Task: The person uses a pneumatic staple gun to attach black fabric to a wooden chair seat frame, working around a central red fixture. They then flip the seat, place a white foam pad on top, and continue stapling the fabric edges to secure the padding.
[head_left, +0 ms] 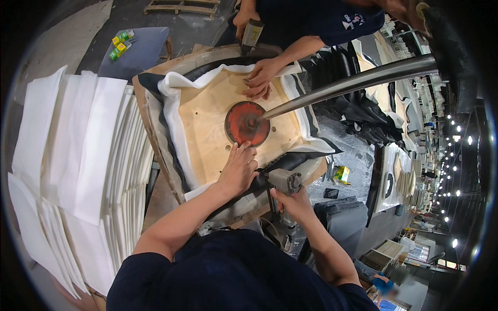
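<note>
You're clamping right hand (pixel 293 203) on staple gun (pixel 285 181); left hand (pixel 238 170), fingers loosely parted, meeting red disc's (pixel 239 118) near rim, ideally avoiding line of fire.

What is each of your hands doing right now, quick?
Left hand: fingertips at the red disc's near edge; can't tell if it's gripping anything.
Right hand: closed, holding the grey power tool.
</note>
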### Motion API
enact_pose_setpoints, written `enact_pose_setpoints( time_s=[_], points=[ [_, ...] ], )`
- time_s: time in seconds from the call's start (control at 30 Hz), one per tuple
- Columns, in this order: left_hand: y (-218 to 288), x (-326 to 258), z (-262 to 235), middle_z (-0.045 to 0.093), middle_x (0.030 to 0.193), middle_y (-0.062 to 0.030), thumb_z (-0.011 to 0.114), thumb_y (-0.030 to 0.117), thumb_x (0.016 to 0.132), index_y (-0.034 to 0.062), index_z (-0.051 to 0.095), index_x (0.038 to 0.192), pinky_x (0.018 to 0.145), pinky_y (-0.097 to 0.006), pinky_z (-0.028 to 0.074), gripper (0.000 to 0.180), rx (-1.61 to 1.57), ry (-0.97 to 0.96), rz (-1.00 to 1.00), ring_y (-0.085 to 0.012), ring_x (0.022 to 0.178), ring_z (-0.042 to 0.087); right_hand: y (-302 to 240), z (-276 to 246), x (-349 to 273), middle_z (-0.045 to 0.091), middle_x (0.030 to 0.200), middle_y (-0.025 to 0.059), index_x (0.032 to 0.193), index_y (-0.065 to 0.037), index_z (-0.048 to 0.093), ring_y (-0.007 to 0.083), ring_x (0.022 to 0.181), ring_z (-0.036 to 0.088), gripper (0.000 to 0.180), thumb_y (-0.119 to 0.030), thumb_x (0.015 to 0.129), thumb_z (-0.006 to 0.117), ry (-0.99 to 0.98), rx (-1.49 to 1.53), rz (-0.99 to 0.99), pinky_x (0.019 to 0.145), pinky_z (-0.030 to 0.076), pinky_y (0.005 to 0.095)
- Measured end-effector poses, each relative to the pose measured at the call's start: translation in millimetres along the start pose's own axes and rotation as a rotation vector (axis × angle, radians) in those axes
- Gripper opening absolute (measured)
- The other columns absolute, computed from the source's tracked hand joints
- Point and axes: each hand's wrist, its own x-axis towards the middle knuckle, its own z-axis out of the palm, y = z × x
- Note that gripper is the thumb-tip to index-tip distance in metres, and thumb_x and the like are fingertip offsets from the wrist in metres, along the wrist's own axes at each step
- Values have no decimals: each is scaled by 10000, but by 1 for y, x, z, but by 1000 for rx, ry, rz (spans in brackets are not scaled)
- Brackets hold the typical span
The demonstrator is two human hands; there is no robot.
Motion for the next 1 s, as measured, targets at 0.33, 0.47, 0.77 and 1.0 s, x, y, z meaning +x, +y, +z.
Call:
enact_pose_setpoints(
  time_s=[0.33,0.47,0.77,1.0],
  points=[
    [4,0,7,527,1347,-185,774,71,868,20,680,932,1277,-640,285,124,-122,62,-79,-434,1500,406,-3,11,-4,664,797,-7,1264,-16,660,88,555,595,417,-211,954,858,-28,14,85,493,467,267],
    [5,0,8,523,1371,-187,763,67,870,14,683,917,1285,-638,273,107,-148,63,-116,-436,1522,386,-1,14,0,700,841,16,1325,-30,678,96,559,610,461,-223,947,859,-20,-59,143,501,475,274],
    [-17,1,4,528,1435,-159,760,51,873,44,706,894,1294,-645,266,58,-145,-34,-16,-430,1582,335,-5,20,9,701,776,42,1110,-26,716,124,541,620,297,-237,947,847,58,-286,-54,514,492,298],
    [-15,2,4,558,1432,-153,757,33,847,44,691,846,1296,-639,275,66,-170,24,-26,-438,1573,372,-9,25,-5,662,696,14,1004,-14,710,110,527,601,225,-203,973,828,37,-67,87,493,471,301]
  ],
)
